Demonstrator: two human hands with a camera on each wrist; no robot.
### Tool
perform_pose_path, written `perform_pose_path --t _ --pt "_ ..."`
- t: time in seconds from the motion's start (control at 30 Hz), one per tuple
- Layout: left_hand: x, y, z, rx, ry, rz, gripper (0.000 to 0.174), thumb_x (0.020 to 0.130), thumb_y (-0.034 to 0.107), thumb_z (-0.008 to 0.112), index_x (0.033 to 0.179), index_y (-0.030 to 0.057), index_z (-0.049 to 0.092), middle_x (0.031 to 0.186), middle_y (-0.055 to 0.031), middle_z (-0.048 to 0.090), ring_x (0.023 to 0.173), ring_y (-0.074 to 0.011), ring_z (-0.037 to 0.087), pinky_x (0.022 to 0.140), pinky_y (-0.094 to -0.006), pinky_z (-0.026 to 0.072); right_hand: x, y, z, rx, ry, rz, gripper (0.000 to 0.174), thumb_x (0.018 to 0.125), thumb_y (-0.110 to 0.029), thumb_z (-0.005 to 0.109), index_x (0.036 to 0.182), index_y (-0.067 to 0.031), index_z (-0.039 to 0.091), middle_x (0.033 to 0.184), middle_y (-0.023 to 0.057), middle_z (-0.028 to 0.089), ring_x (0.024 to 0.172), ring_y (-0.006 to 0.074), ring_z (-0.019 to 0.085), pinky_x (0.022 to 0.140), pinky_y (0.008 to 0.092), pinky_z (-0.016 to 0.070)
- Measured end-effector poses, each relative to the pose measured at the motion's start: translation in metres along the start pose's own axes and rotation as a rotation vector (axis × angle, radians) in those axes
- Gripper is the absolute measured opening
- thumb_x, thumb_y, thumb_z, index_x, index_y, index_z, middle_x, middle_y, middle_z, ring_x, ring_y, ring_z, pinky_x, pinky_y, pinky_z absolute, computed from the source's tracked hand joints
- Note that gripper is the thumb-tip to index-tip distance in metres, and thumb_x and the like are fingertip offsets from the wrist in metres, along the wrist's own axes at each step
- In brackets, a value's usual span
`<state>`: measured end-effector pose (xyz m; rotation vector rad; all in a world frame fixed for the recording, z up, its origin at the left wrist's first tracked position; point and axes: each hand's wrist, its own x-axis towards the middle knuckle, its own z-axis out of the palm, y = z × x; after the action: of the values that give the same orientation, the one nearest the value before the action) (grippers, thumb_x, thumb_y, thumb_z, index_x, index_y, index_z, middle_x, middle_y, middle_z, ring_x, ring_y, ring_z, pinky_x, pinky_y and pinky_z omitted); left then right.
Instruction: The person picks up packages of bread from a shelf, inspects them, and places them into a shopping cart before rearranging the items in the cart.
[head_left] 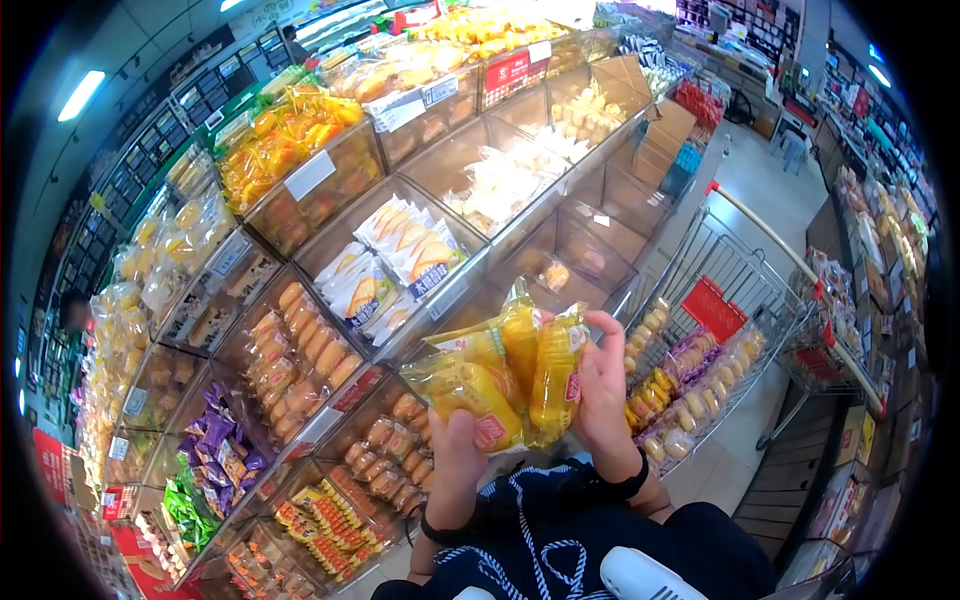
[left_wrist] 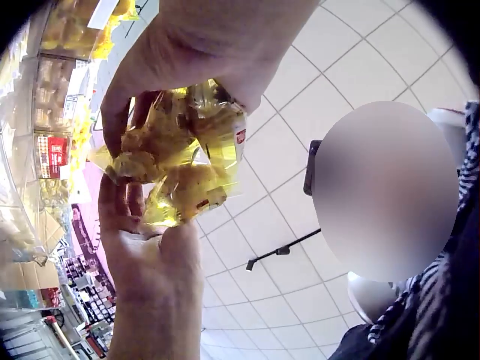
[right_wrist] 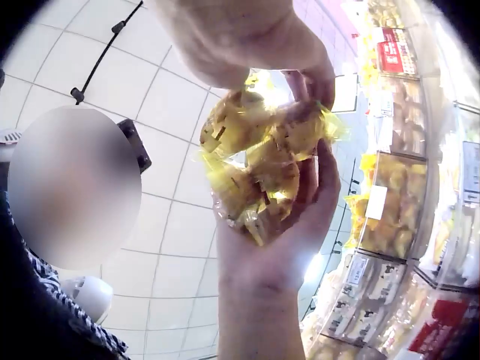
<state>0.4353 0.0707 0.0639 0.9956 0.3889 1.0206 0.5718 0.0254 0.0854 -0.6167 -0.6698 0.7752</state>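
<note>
Several small bread cakes in clear yellow wrappers (head_left: 485, 400) are bunched between my two hands in front of my body. My left hand (head_left: 457, 465) grips the bunch from the left, its thumb across the front of one pack. On the other side my right hand (head_left: 602, 390) holds the upright wrapped bread (head_left: 556, 385), fingers curled behind it. Red labels show on the wrappers. From below, in the left wrist view, the wrapped breads (left_wrist: 187, 161) sit between both hands; the right wrist view shows the wrapped breads (right_wrist: 255, 157) with fingers around their far side.
Clear display bins (head_left: 330, 210) of packaged bread rise ahead and to the left. White-and-blue packs (head_left: 400, 260) fill one bin, purple packs (head_left: 222, 445) another. A shopping cart (head_left: 740, 270) stands at the right, near long packs of round buns (head_left: 705, 400). More shelves (head_left: 900, 250) line the far right.
</note>
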Motion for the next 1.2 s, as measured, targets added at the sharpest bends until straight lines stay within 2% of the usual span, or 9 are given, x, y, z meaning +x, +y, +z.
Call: perform_pose_path --t 0.13,0.2,0.3,0.4,0.5,0.63,0.73,1.0,1.2 --pt "0.001 0.004 0.005 0.025 0.022 0.031 0.07 0.079 0.051 0.054 0.124 0.0012 0.035 0.116 -0.0112 0.049 0.105 -0.0214 0.051 0.088 -0.0356 0.0432 -0.002 0.005 -0.016 -0.084 -0.016 0.042 0.011 0.091 -0.011 0.041 0.1 -0.0068 0.035 0.106 0.007 0.051 0.078 0.0065 0.046 0.069 0.0171 0.0374" --pt "0.004 0.008 0.004 0.087 -0.012 0.052 0.068 0.079 0.05 0.055 0.122 -0.0008 0.036 0.113 -0.0115 0.051 0.101 -0.0205 0.053 0.085 -0.034 0.045 -0.006 0.009 -0.025 -0.114 -0.013 0.051 0.015 0.089 -0.007 0.043 0.102 -0.0063 0.035 0.107 0.0084 0.049 0.088 0.0107 0.048 0.077 0.02 0.038" --pt "0.008 0.014 0.027 0.128 0.249 0.085 0.044 0.071 0.005 0.041 0.113 -0.0062 0.043 0.098 -0.0108 0.056 0.074 -0.0149 0.057 0.065 -0.0243 0.0479 -0.002 0.005 -0.009 -0.085 -0.01 0.081 0.027 0.084 -0.005 0.051 0.104 -0.0059 0.034 0.109 0.0099 0.047 0.1 0.0149 0.046 0.087 0.0245 0.0367" --pt "0.008 0.018 0.027 0.079 0.205 0.117 0.047 0.069 0.001 0.038 0.115 -0.0061 0.041 0.1 -0.0113 0.056 0.079 -0.0149 0.058 0.066 -0.0231 0.0476 -0.003 0.004 -0.008 -0.092 -0.139 0.042 0.042 0.076 -0.004 0.061 0.107 -0.0065 0.033 0.113 0.0108 0.044 0.106 0.0165 0.044 0.09 0.0276 0.0354" --pt "0.007 0.015 0.022 0.13 0.113 0.207 0.069 0.08 0.049 0.054 0.12 -0.0044 0.036 0.111 -0.0133 0.051 0.097 -0.0201 0.055 0.081 -0.032 0.0465 -0.005 0.003 -0.011 -0.094 -0.159 0.05 0.058 0.071 -0.005 0.067 0.115 -0.006 0.029 0.118 0.0117 0.042 0.111 0.018 0.041 0.093 0.0302 0.0334" --pt "0.005 0.01 0.014 0.169 0.083 0.216 0.069 0.082 0.053 0.047 0.125 0.0003 0.032 0.116 -0.0123 0.048 0.102 -0.0218 0.052 0.085 -0.035 0.0446 -0.003 -0.002 -0.005 -0.099 -0.051 0.051 0.072 0.071 -0.006 0.066 0.127 -0.0031 0.021 0.122 0.0123 0.04 0.115 0.0195 0.039 0.096 0.0315 0.0304" --pt "0.005 0.007 0.008 0.155 0.095 0.177 0.068 0.084 0.055 0.041 0.128 0.005 0.03 0.121 -0.0111 0.045 0.108 -0.0233 0.048 0.089 -0.0377 0.0416 0.0 -0.002 -0.008 -0.111 -0.076 0.051 0.075 0.072 -0.006 0.065 0.13 -0.0015 0.017 0.122 0.0119 0.04 0.115 0.0193 0.039 0.097 0.0314 0.0298" --pt "0.003 0.008 0.002 -0.064 0.001 0.04 0.067 0.086 0.059 0.025 0.133 0.0112 0.026 0.129 -0.0098 0.039 0.116 -0.0252 0.041 0.098 -0.0415 0.0331 -0.002 -0.004 -0.01 -0.107 -0.019 0.007 0.073 0.07 -0.004 0.063 0.129 -0.002 0.02 0.121 0.0106 0.04 0.113 0.0179 0.04 0.095 0.0308 0.0315" --pt "0.0 0.022 0.016 -0.006 0.151 -0.047 0.073 0.082 0.064 0.028 0.132 0.0118 0.028 0.128 -0.0107 0.04 0.116 -0.0278 0.042 0.096 -0.0448 0.0342 -0.001 -0.009 -0.007 -0.073 0.002 0.039 0.072 0.069 -0.003 0.061 0.128 -0.0026 0.021 0.119 0.0096 0.041 0.111 0.0175 0.041 0.094 0.0305 0.033"
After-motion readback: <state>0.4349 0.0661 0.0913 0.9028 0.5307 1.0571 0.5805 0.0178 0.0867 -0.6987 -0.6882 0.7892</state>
